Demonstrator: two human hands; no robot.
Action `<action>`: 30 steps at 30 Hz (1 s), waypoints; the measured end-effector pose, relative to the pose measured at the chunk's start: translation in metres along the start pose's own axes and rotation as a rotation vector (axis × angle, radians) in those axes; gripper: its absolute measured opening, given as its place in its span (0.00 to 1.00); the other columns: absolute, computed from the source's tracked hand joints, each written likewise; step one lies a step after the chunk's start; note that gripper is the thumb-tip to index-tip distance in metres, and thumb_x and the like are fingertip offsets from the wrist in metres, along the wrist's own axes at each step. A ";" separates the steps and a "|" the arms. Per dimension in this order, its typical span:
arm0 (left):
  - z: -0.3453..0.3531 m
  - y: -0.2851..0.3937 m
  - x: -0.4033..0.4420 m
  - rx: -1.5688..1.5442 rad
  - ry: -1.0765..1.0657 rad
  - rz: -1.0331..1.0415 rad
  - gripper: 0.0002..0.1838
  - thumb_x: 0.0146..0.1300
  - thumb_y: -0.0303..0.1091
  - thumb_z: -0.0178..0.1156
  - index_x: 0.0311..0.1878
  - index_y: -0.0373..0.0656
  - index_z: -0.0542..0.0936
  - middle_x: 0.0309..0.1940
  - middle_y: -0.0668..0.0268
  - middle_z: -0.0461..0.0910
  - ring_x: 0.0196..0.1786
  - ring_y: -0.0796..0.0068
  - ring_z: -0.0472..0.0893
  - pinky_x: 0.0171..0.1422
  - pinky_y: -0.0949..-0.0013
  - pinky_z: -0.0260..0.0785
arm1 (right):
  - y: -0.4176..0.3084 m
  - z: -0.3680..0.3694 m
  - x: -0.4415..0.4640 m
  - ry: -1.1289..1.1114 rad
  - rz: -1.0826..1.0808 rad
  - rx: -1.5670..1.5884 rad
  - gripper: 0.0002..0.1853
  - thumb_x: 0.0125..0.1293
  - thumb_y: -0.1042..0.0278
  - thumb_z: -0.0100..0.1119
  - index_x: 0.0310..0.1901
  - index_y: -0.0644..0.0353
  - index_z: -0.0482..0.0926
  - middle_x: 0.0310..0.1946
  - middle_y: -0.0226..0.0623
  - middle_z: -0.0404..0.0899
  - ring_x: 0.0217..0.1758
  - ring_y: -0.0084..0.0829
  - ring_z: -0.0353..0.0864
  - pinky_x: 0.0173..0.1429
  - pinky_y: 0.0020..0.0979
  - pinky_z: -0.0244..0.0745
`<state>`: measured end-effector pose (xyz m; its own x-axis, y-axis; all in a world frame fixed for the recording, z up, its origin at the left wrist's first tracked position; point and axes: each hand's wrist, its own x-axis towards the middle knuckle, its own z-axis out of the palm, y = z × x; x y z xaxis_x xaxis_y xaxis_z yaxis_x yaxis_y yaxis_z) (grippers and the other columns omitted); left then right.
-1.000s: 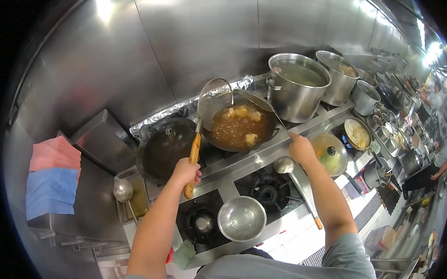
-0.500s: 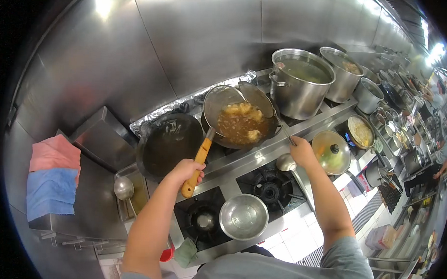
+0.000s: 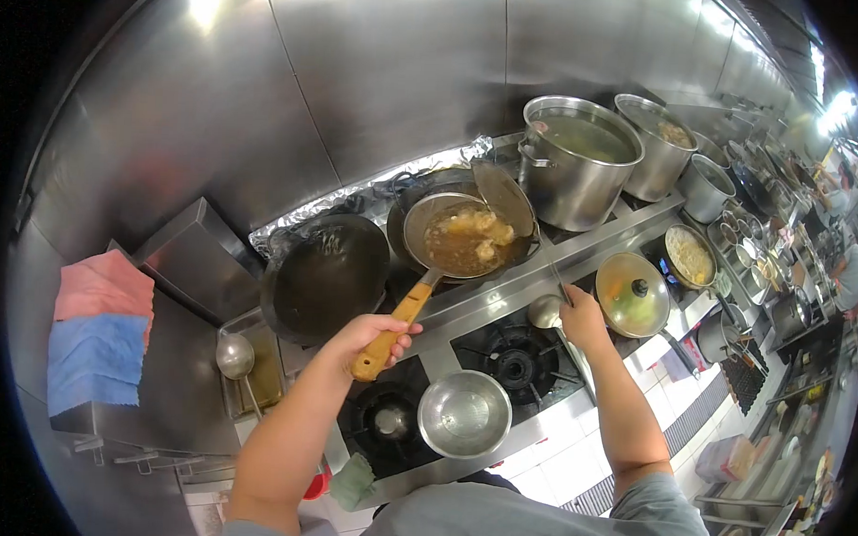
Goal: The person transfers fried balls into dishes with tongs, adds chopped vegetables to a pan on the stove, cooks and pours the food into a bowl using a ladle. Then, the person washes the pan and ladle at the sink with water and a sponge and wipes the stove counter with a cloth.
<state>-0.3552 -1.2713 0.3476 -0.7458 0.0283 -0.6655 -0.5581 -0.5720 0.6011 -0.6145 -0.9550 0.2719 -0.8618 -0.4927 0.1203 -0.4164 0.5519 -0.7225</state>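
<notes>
My left hand (image 3: 374,344) is wrapped round the wooden handle (image 3: 395,326) of a round mesh strainer (image 3: 417,232). The strainer lies over the wok (image 3: 399,239) of brown bubbling oil, its rim round several golden fried pieces (image 3: 490,229). In my right hand (image 3: 584,317) is the thin handle of a second metal skimmer (image 3: 503,195), tilted at the wok's right side with its edge near the pieces. How deep either tool sits in the oil is hard to tell.
A dark wok (image 3: 326,279) stands left, two tall stockpots (image 3: 580,183) back right. A glass-lidded pan (image 3: 633,295), ladle (image 3: 545,312), steel bowl (image 3: 464,414) and burners (image 3: 515,364) are nearer. Cloths (image 3: 98,351) hang left. A person (image 3: 854,281) stands far right.
The mesh strainer has come down and right, from upright at the wok's left edge to over the fried pieces. The skimmer has tipped at the wok's right side.
</notes>
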 end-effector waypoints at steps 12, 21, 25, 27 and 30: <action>0.038 -0.045 0.053 -0.396 -0.215 0.144 0.17 0.71 0.36 0.57 0.58 0.41 0.75 0.31 0.72 0.75 0.28 0.82 0.75 0.32 0.76 0.71 | -0.056 -0.002 -0.004 -0.072 0.144 0.510 0.18 0.67 0.72 0.49 0.55 0.66 0.79 0.19 0.38 0.77 0.14 0.25 0.74 0.19 0.29 0.68; 0.041 -0.051 0.062 -0.329 -0.130 0.224 0.19 0.70 0.36 0.58 0.60 0.41 0.73 0.31 0.71 0.76 0.30 0.80 0.76 0.34 0.74 0.72 | -0.062 0.049 0.001 -0.231 0.343 0.814 0.13 0.71 0.71 0.53 0.52 0.66 0.78 0.19 0.33 0.76 0.13 0.24 0.71 0.14 0.26 0.62; 0.034 -0.055 0.075 -0.321 -0.127 0.244 0.19 0.69 0.37 0.58 0.60 0.42 0.73 0.31 0.70 0.76 0.30 0.80 0.76 0.34 0.73 0.72 | -0.051 0.098 0.016 -0.353 0.397 0.936 0.07 0.71 0.68 0.54 0.43 0.61 0.77 0.20 0.33 0.76 0.14 0.24 0.70 0.16 0.26 0.61; 0.037 -0.058 0.075 -0.290 -0.107 0.274 0.19 0.69 0.37 0.59 0.60 0.42 0.73 0.32 0.70 0.76 0.30 0.80 0.76 0.35 0.73 0.72 | -0.051 0.115 0.019 -0.330 0.454 0.986 0.06 0.71 0.68 0.54 0.42 0.61 0.76 0.20 0.32 0.76 0.15 0.24 0.70 0.16 0.27 0.60; 0.041 -0.062 0.073 -0.248 -0.073 0.306 0.19 0.70 0.37 0.58 0.61 0.43 0.74 0.31 0.72 0.76 0.30 0.81 0.76 0.34 0.74 0.72 | -0.058 0.128 0.019 -0.318 0.502 0.974 0.06 0.71 0.68 0.54 0.42 0.61 0.76 0.20 0.32 0.75 0.15 0.24 0.70 0.17 0.27 0.60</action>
<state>-0.3898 -1.2002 0.2800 -0.8927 -0.1210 -0.4340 -0.2081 -0.7436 0.6354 -0.5696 -1.0826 0.2288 -0.6976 -0.5882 -0.4092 0.4759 0.0466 -0.8783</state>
